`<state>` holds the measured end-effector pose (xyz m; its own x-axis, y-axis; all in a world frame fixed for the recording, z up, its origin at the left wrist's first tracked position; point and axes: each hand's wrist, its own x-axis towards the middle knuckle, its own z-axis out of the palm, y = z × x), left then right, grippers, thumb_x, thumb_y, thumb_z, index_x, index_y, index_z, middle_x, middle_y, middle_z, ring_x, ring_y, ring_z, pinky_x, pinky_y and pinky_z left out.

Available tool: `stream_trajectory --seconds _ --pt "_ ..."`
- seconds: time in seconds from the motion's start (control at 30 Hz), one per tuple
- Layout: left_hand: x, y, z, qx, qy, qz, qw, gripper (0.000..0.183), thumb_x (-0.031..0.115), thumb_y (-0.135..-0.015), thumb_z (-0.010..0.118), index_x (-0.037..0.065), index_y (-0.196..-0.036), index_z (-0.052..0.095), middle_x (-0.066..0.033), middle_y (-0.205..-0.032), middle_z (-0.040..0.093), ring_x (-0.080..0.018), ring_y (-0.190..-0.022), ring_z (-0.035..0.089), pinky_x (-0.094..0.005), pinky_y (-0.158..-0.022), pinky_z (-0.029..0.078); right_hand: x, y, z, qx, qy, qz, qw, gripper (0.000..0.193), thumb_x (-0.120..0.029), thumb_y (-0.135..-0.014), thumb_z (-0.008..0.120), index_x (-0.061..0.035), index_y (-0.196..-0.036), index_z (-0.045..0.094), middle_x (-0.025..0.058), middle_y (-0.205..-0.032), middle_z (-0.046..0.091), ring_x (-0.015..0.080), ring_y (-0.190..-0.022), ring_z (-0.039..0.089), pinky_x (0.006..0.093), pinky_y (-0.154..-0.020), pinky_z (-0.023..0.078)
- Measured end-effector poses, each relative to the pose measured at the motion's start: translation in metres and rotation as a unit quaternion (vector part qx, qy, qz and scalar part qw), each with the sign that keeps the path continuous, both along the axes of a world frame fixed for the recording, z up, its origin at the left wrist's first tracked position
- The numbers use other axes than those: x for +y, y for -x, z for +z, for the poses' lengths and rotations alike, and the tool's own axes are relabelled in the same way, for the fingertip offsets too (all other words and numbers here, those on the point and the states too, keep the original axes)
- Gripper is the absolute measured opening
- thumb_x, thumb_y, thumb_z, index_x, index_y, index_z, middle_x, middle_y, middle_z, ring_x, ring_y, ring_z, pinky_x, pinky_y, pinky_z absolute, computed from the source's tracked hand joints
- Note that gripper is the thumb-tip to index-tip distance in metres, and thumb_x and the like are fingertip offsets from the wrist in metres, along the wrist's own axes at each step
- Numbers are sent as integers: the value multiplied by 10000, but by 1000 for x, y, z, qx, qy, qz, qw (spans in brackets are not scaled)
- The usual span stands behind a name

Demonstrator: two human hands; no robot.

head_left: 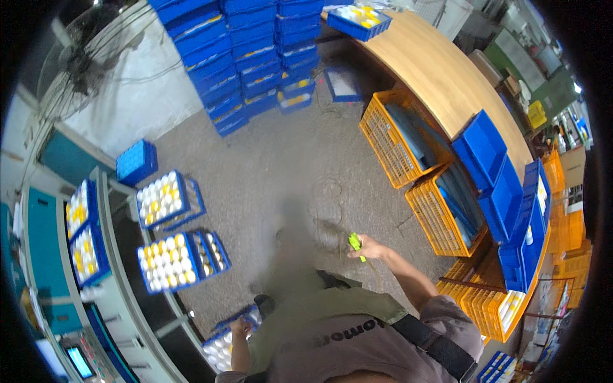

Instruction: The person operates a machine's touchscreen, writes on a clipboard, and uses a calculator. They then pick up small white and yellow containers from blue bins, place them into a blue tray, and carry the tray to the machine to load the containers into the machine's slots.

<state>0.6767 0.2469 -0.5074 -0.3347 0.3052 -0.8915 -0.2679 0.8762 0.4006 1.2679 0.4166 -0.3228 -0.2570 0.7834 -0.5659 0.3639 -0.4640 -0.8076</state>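
Observation:
My right hand point(367, 247) is closed round a lime-green air blow gun point(356, 245), held out in front of my body on the right. A thin hose point(336, 225) shows beside it, looping over the floor. At the lower left, my left hand point(241, 325) grips the rim of a blue crate point(250, 313) with white rounded pieces point(219, 351) in it; its fingers show only in part. Left of me, two more blue crates hold rows of white and yellow rounded pieces point(167, 262), stacked with others under them.
Tall stacks of blue crates point(255, 57) stand ahead. On the right, yellow perforated baskets point(440, 214) sit under a wooden table point(415, 51) bearing blue bins point(482, 150). Another blue crate point(136, 162) lies far left, near a machine with a screen point(80, 361).

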Motion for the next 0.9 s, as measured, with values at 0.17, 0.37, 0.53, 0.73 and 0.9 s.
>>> stream_trajectory --seconds 0.17,0.37,0.53,0.73,0.9 --pt "184 1 -70 -46 42 14 998 237 240 -954 554 14 -1025 567 -125 -621 525 -249 -460 512 -398 -392 434 90 -63 2 58 28 -102 993 290 -46 -729 798 -112 -831 535 -80 -763 520 69 -734 499 257 -681 446" --pt "554 -154 -50 73 -101 -301 945 201 194 -920 543 58 -772 533 -69 -593 479 -201 -481 487 -381 -420 371 197 -118 52 17 -3 -155 988 275 -35 -744 769 -122 -819 518 -88 -744 497 49 -697 468 259 -628 427" --pt "781 -359 25 27 -211 -460 862 268 256 -912 569 3 -957 646 -129 -883 670 -242 -825 653 -382 -726 511 267 -165 37 -101 -10 -177 979 251 -133 -772 791 -109 -829 547 -55 -755 534 85 -691 486 287 -607 430" --pt "903 -583 145 -128 -219 -317 914 301 291 -929 638 14 -1042 602 -127 -949 648 -249 -841 642 -372 -733 535 346 -232 -21 28 -32 -175 984 279 -134 -766 807 -99 -803 532 -34 -754 535 103 -723 489 301 -666 436" --pt "1033 -747 211 -213 -299 -335 868 284 289 -905 670 47 -1042 615 -96 -911 643 -214 -811 635 -325 -712 524 419 -296 -19 54 -35 -168 984 293 -147 -759 828 -90 -828 549 -28 -748 548 96 -725 495 295 -674 442"
